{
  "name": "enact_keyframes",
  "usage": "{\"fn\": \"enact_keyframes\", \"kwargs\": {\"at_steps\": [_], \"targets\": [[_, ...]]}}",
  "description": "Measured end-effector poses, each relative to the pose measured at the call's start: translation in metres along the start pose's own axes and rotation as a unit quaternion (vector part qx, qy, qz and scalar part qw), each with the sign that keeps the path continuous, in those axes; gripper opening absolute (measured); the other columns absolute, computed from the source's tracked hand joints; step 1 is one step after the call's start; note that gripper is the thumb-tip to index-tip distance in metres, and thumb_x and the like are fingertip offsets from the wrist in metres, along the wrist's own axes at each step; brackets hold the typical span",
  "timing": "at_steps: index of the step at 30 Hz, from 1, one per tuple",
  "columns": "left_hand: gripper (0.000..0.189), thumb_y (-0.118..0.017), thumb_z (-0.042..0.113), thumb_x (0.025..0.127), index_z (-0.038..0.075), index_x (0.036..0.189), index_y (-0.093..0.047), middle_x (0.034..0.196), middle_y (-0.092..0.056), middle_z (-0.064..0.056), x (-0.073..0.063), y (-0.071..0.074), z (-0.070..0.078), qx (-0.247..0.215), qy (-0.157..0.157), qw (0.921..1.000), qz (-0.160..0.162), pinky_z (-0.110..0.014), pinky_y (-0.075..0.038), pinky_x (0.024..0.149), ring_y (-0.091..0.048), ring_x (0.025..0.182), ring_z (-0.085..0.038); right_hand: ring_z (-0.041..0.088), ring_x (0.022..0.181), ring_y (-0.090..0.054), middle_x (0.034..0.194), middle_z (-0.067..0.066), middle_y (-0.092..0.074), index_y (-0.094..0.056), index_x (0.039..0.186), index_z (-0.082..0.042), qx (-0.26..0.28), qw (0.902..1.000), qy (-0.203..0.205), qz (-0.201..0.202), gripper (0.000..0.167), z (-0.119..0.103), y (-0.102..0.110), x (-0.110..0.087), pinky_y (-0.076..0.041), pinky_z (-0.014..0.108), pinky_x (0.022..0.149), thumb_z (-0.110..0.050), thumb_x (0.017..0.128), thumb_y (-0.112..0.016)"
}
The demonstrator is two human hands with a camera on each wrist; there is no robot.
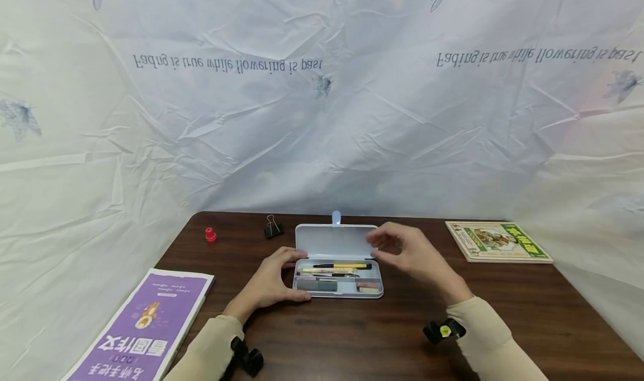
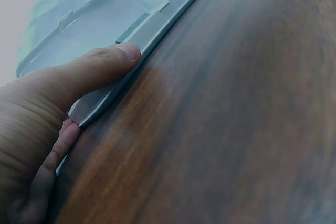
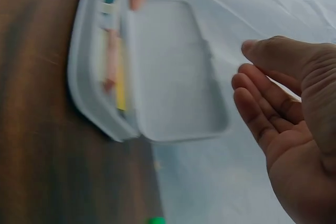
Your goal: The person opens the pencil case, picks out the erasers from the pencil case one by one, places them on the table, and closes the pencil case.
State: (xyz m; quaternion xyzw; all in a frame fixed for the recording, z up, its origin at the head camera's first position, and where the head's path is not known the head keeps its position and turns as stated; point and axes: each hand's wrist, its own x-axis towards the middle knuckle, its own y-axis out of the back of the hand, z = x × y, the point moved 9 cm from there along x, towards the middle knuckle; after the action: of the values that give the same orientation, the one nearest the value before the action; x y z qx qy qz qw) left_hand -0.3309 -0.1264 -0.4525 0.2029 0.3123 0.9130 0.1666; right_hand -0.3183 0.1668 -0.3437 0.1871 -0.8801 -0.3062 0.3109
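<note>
A pale pencil case (image 1: pixel 345 295) lies on the table with its lid (image 1: pixel 329 241) standing raised at the back. My left hand (image 1: pixel 274 277) grips the left end, thumb on the front edge and fingers round the far corner; the left wrist view shows the thumb (image 2: pixel 113 59) pressed along the rim. Inside are a yellow-and-black pen (image 1: pixel 347 266), other slim pens, a grey-green block (image 1: pixel 316 284) and small pinkish pieces (image 1: pixel 368 285) in the right compartment. My right hand (image 1: pixel 410 252) hovers by the lid's right edge, its fingers loosely bent with nothing between them.
Behind the case's left side stands a black binder clip (image 1: pixel 274 230), with a small red object (image 1: pixel 210 234) farther left. A purple book (image 1: pixel 143 325) lies at the left edge, a green-and-cream book (image 1: pixel 498 241) at the back right. A fabric sheet (image 1: pixel 322 135) hangs behind the table.
</note>
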Motion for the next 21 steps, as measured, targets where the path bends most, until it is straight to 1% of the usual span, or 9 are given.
{"fn": "enact_keyframes", "kwargs": {"at_steps": [2,5,7,9,12,14,19,21], "targets": [[0.091,-0.105,0.05,0.074,0.016,0.15,-0.067,0.148,-0.061,-0.002,0.0,0.001,0.0,-0.001,0.001,1.0,0.0,-0.049,-0.056,0.115,-0.069,0.132,-0.024,0.015,0.1,-0.075,0.117,0.012,-0.079,-0.079,0.126,-0.01,0.005,0.9994,-0.002,-0.033,0.03,0.004,-0.015,-0.001,-0.066,0.035,0.086,0.0,0.097,-0.085],[0.091,-0.105,0.05,0.074,0.016,0.15,-0.067,0.148,-0.061,-0.002,0.0,0.0,0.0,0.0,0.001,1.0,-0.001,-0.049,-0.056,0.115,-0.069,0.132,-0.024,0.012,0.096,-0.073,0.112,0.008,-0.078,-0.079,0.123,-0.007,0.009,0.9958,-0.02,-0.089,0.025,0.012,-0.036,-0.004,-0.064,0.032,0.083,-0.005,0.099,-0.085],[0.091,-0.105,0.05,0.075,0.016,0.15,-0.067,0.148,-0.061,-0.002,0.001,0.0,0.001,0.0,0.001,1.0,-0.002,-0.049,-0.056,0.115,-0.069,0.132,-0.024,0.01,0.094,-0.072,0.108,0.003,-0.077,-0.079,0.12,-0.008,0.005,0.9917,-0.035,-0.123,0.022,0.018,-0.048,-0.007,-0.064,0.031,0.082,-0.008,0.1,-0.086],[0.092,-0.105,0.049,0.074,0.016,0.15,-0.066,0.148,-0.061,-0.002,0.001,0.0,0.001,-0.001,0.0,1.0,-0.002,-0.049,-0.056,0.115,-0.07,0.132,-0.024,0.008,0.092,-0.072,0.106,-0.002,-0.077,-0.08,0.117,-0.01,-0.001,0.9879,-0.044,-0.149,0.018,0.021,-0.057,-0.008,-0.063,0.03,0.081,-0.011,0.099,-0.086],[0.092,-0.105,0.049,0.074,0.015,0.151,-0.066,0.148,-0.061,-0.002,0.001,0.0,0.002,-0.002,-0.002,1.0,-0.002,-0.049,-0.056,0.115,-0.07,0.132,-0.024,0.007,0.09,-0.071,0.103,-0.004,-0.076,-0.081,0.112,-0.014,-0.013,0.985,-0.044,-0.166,0.015,0.022,-0.063,-0.009,-0.063,0.029,0.079,-0.01,0.099,-0.087],[0.092,-0.106,0.048,0.074,0.015,0.151,-0.066,0.148,-0.061,-0.003,0.001,0.0,0.002,-0.005,-0.002,1.0,-0.003,-0.049,-0.056,0.115,-0.069,0.132,-0.024,0.007,0.09,-0.07,0.103,-0.002,-0.076,-0.082,0.11,-0.016,-0.021,0.9843,-0.039,-0.171,0.013,0.021,-0.064,-0.01,-0.063,0.028,0.078,-0.008,0.1,-0.085],[0.092,-0.105,0.048,0.075,0.015,0.151,-0.066,0.149,-0.061,-0.003,0.001,0.0,0.002,-0.008,0.001,1.0,-0.005,-0.049,-0.055,0.116,-0.069,0.132,-0.025,0.004,0.09,-0.067,0.105,0.003,-0.076,-0.083,0.109,-0.017,-0.045,0.9826,-0.02,-0.179,0.012,0.015,-0.066,-0.009,-0.062,0.029,0.077,-0.006,0.103,-0.081],[0.092,-0.105,0.049,0.075,0.016,0.152,-0.066,0.149,-0.061,-0.003,0.0,0.0,0.001,-0.006,0.002,1.0,-0.004,-0.049,-0.055,0.116,-0.069,0.132,-0.024,0.004,0.089,-0.066,0.105,0.002,-0.075,-0.083,0.109,-0.016,-0.053,0.9815,-0.013,-0.184,0.013,0.013,-0.068,-0.009,-0.061,0.029,0.077,-0.004,0.102,-0.081]]}}
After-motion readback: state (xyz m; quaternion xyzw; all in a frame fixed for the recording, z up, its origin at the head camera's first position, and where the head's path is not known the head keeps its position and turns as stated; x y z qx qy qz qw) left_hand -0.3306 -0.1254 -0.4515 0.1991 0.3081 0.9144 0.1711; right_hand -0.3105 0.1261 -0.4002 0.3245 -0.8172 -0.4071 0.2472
